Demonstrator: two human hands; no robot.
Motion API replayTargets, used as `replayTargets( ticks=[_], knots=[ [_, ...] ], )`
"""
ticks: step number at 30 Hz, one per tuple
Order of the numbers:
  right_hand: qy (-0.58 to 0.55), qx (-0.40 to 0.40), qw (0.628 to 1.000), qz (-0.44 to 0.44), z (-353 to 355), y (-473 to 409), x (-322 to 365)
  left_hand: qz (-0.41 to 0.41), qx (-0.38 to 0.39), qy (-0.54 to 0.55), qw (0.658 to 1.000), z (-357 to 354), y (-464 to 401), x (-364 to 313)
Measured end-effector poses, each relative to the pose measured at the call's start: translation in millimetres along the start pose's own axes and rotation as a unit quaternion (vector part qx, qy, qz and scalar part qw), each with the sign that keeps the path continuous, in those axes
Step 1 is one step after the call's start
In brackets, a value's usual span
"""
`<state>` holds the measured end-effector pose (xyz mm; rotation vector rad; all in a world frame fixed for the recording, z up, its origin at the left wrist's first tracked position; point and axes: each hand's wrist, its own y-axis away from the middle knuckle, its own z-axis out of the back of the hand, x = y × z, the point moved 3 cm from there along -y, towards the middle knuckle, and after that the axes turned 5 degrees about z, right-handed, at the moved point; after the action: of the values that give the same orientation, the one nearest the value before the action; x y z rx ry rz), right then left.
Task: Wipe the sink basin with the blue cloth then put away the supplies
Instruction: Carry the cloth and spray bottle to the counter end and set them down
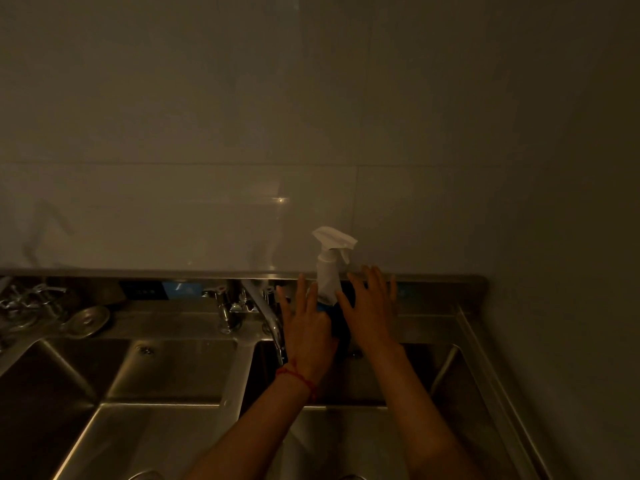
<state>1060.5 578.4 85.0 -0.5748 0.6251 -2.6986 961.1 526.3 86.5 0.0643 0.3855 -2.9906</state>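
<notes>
Head view is pretty dim, but you can make out the key bit: the spray bottle (328, 271) stands upright on the back ledge of the sink (426, 315), right between your two hands, long axis straight up toward the wall. Your left hand (306, 322) sits just left of the bottle base, fingers spread and not gripping it as far as I can tell. Your right hand (370, 306) is just to the right, also splayed flat with nothing in it.

The blue cloth (341, 322) looks like the dark bundle tucked low between both hands, under the bottle's foot and draping toward the basin; a sliver of brighter blue shows beside your left fingers. Whether your left palm is pressing on it, I can't say for sure.

My guess is you're parking the supplies on the ledge. Both hands are about equally close, the left maybe a hair nearer the cloth.
</notes>
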Motion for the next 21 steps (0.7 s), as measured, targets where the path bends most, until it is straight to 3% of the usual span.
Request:
replayTargets(
  ticks=[13,21],
  knots=[
    [-0.074,0.033,0.995,-0.056,-29,-36,-8,-0.007,0.028,-0.014,0.999,-5,-28,10],
    [-0.167,-0.003,0.982,-0.090,-38,-53,-5,0.006,0.042,-0.014,0.999,-7,-43,12]
  ],
)
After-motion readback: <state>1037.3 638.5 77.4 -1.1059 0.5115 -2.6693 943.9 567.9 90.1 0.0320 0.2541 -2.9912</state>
